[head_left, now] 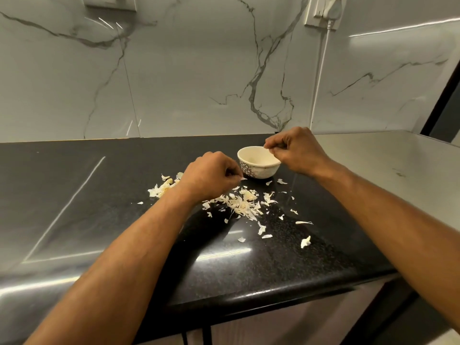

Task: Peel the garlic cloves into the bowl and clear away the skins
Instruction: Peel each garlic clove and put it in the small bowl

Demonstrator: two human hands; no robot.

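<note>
Garlic skins (242, 202) are lying in a loose heap just below and to the right of the left hand (207, 176), with stray flakes trailing off further right, under the right forearm. That left hand is curling into a fist, its fingertips pinching a small pale scrap (243, 179), skin or clove I cannot tell. Bowl (258, 162) is sitting just right of the left hand and directly under the fingers of the right hand (296, 149), which is hovering over the rim with fingers bent and tips pinched together; whether anything is held there is too small to tell. More garlic pieces (161, 189) are lying partly hidden behind the left wrist. Everything is resting on a dark countertop (99, 220), with a marble wall (186, 70) beyond both hands.
</note>
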